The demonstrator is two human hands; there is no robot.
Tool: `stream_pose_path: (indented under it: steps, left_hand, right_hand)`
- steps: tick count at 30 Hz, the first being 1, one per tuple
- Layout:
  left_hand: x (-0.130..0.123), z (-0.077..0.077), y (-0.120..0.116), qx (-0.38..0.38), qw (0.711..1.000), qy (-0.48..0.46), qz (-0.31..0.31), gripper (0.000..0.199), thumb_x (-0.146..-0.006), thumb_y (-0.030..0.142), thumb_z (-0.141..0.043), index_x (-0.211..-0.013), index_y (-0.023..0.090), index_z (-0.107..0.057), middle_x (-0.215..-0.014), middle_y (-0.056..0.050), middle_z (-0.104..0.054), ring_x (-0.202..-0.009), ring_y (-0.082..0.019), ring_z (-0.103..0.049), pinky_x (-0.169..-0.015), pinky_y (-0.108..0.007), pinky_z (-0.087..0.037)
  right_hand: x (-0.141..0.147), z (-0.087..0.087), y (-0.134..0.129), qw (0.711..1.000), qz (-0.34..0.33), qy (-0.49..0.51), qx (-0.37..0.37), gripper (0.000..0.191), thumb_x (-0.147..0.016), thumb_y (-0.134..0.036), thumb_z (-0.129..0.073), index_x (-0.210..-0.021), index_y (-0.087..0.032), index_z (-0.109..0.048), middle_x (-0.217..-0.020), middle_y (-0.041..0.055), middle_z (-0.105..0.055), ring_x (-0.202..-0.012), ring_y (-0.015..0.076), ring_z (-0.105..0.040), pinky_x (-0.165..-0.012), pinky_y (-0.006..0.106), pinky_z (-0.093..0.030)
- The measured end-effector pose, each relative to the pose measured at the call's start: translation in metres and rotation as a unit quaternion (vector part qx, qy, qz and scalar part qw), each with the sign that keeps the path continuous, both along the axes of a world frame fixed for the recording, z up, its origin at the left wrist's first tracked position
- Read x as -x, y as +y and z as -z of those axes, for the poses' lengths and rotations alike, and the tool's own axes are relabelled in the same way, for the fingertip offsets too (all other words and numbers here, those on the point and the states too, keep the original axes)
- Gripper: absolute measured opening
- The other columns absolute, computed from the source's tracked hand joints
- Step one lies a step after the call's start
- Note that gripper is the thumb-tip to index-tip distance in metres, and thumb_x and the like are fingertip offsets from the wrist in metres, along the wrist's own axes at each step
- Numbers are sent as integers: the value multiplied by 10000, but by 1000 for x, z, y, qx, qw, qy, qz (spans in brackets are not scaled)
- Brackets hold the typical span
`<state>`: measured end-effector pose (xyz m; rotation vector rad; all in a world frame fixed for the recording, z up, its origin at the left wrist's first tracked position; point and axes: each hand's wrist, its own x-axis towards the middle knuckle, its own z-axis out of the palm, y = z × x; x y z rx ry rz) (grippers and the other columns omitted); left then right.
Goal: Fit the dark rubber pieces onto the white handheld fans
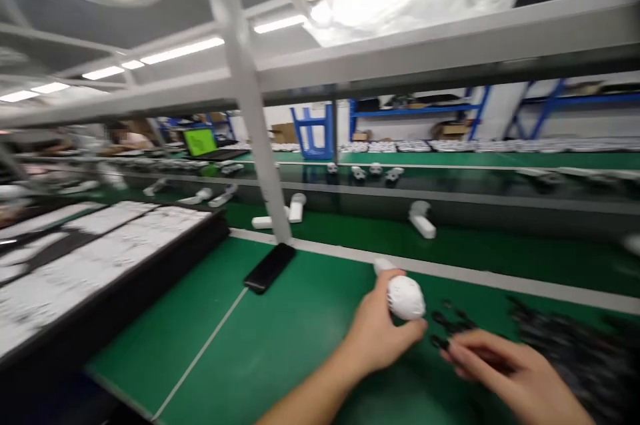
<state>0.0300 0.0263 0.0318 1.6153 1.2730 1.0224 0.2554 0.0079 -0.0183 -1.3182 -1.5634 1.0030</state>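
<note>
Nearest the camera, right hand [515, 372] had fingertips pinched together on a small black part [440, 343]. Left hand [377, 332], just beside it, was clamped around a white rounded plastic piece [406, 298] above the green table [300, 325]. Blurry black parts [570, 345] lay beyond and right of the right hand; black phone [270, 268] and black tray of white pieces [165, 258] sat left of the left hand.
</note>
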Motion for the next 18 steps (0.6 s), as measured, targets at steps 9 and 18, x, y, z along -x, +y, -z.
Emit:
stream_pose_path:
  steps: [9,18]
  left_hand:
    - [-11,4,-11,-15,988,130,78,736,-841,404,-719,-1484,353,-364,-1215,-38,-688,-1001,-278,-664,-837,-356,-509]
    - [-17,14,-10,-3,990,117,74,816,-782,591,-790,-1466,325,-432,-1234,-57,-696,-1062,-310,-661,-860,-369,-498]
  right_hand:
    - [12,-29,4,998,-40,51,-12,328,-930,-499,-690,-810,-195,-722,-745,41,-751,-719,200,-705,-670,266,-547]
    - [12,-21,8,997,-25,-53,-54,365,-859,-483,-757,-654,-209,-627,-615,-4,-659,-583,163,-579,-566,270,-450]
